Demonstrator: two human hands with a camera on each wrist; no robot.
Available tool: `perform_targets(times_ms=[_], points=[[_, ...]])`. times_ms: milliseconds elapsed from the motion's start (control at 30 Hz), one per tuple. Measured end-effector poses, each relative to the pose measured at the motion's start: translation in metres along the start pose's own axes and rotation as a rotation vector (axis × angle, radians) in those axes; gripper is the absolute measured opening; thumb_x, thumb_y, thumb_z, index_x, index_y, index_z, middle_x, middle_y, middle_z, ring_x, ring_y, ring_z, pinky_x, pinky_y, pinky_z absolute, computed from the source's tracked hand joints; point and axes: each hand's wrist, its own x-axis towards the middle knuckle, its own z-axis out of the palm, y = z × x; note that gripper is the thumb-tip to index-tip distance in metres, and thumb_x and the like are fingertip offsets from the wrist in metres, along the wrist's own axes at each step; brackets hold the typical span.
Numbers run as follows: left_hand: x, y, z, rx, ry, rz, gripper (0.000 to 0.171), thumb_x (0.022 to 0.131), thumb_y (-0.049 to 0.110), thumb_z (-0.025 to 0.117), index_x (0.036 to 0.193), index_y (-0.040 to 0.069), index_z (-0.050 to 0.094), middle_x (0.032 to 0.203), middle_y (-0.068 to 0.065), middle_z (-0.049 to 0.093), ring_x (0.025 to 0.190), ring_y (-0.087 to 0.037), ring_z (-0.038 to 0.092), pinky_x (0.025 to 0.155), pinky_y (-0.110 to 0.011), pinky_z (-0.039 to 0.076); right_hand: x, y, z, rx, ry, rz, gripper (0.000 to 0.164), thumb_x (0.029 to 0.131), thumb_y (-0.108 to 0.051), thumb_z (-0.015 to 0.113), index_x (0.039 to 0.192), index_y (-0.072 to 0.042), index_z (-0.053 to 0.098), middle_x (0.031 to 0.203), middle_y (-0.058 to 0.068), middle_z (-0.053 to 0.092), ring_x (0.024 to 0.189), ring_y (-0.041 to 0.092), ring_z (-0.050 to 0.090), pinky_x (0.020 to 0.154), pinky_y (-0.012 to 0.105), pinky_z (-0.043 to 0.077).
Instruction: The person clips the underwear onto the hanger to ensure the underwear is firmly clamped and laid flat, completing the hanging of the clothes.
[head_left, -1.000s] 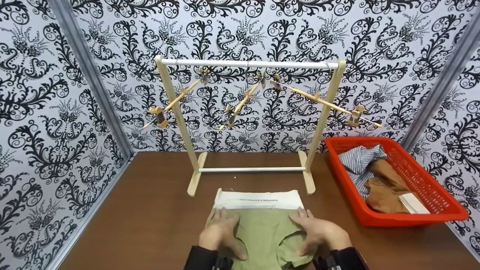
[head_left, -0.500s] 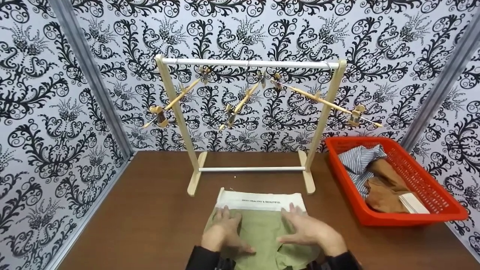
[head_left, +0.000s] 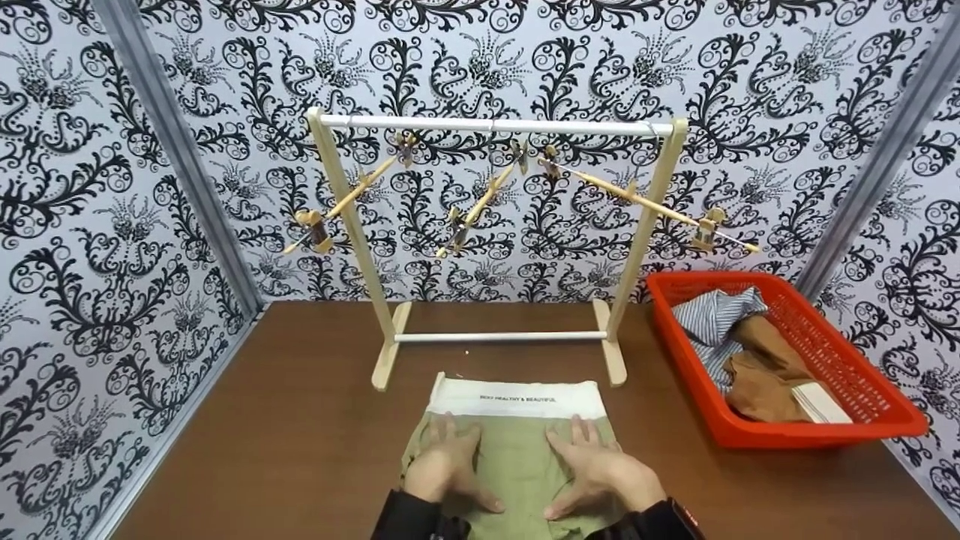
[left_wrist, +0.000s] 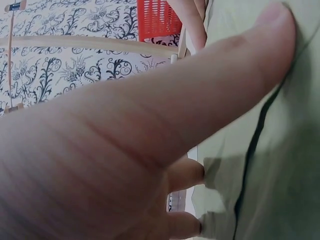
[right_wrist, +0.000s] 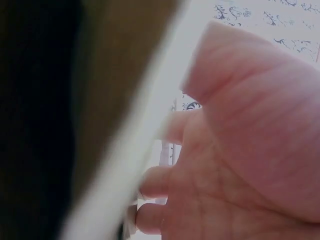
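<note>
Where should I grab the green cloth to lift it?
Maybe pinch the green cloth by both ends of its white band, one hand from each side. The band runs straight along the far edge, its corners uncovered; the left hand and right hand rest on the green part.

The near end of the green cloth (head_left: pixel 514 454) runs out of the head view, and the left hand (head_left: pixel 444 466) and right hand (head_left: pixel 602 466) hide parts of it. A shape (right_wrist: pixel 117 110) in the right wrist view is too blurred to name. A white speck (head_left: pixel 466 352) on the table (head_left: pixel 315 420) is too small to tell.
</note>
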Motion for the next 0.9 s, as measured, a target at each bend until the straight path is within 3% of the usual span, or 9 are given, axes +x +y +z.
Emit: perform_targets(times_ms=[100,233,333,467,600,700,900], points=[[-0.001,-0.002,-0.001,0.002,0.007,-0.007,0.112,0.063,0.049,0.095,0.153,0.009,0.043,0.16,-0.032,0.02,0.148,-0.053,0.012,0.106,-0.075,0.027,0.0,0.0,-0.001,-0.001,0.009,-0.02,0.115,0.068,-0.047,0.093,0.157,-0.006,0.034,0.16,0.039,0.005,0.148,0.055,0.004,0.109,0.077,0.013],[-0.005,-0.006,-0.003,-0.018,0.035,0.047,0.11,0.067,0.05,0.093,0.153,0.004,0.041,0.159,-0.033,0.024,0.148,-0.054,0.014,0.109,-0.071,0.027,-0.001,0.001,-0.003,0.032,0.028,-0.067,0.11,0.071,-0.047,0.09,0.156,-0.004,0.035,0.159,0.04,0.007,0.147,0.056,0.004,0.11,0.076,0.013],[-0.009,-0.015,-0.009,-0.041,0.126,0.144,0.108,0.072,0.049,0.09,0.152,-0.004,0.039,0.155,-0.036,0.03,0.145,-0.056,0.021,0.111,-0.068,0.026,0.0,0.002,-0.007,0.078,0.078,-0.155,0.105,0.078,-0.047,0.086,0.156,0.0,0.034,0.158,0.042,0.009,0.145,0.06,0.005,0.111,0.074,0.011],[-0.019,-0.033,-0.027,-0.086,0.316,0.253,0.102,0.082,0.043,0.083,0.151,-0.012,0.033,0.151,-0.04,0.033,0.14,-0.059,0.028,0.112,-0.066,0.027,0.005,-0.001,-0.016,0.14,0.167,-0.266,0.096,0.088,-0.045,0.077,0.156,0.003,0.029,0.157,0.041,0.007,0.144,0.06,0.004,0.112,0.072,0.007],[-0.03,-0.052,-0.056,-0.236,0.512,0.303,0.086,0.092,0.031,0.076,0.153,-0.009,0.03,0.153,-0.034,0.034,0.14,-0.051,0.035,0.114,-0.06,0.027,0.015,-0.008,-0.026,0.222,0.229,-0.318,0.089,0.096,-0.042,0.069,0.158,0.002,0.024,0.159,0.036,0.008,0.145,0.057,0.005,0.114,0.068,0.007],[-0.037,-0.066,-0.084,-0.374,0.641,0.287,0.08,0.096,0.03,0.072,0.154,-0.007,0.03,0.156,-0.027,0.036,0.142,-0.043,0.037,0.116,-0.056,0.027,0.029,-0.02,-0.037,0.259,0.266,-0.328,0.085,0.099,-0.045,0.063,0.16,-0.002,0.021,0.162,0.029,0.013,0.147,0.053,0.01,0.116,0.064,0.011],[-0.059,-0.085,-0.148,-0.698,0.762,0.217,0.087,0.097,0.046,0.066,0.159,0.002,0.023,0.156,-0.02,0.039,0.139,-0.036,0.044,0.111,-0.049,0.039,0.076,-0.068,-0.069,0.369,0.328,-0.385,0.079,0.103,-0.046,0.054,0.161,-0.004,0.019,0.163,0.019,0.022,0.147,0.04,0.03,0.119,0.052,0.023]])
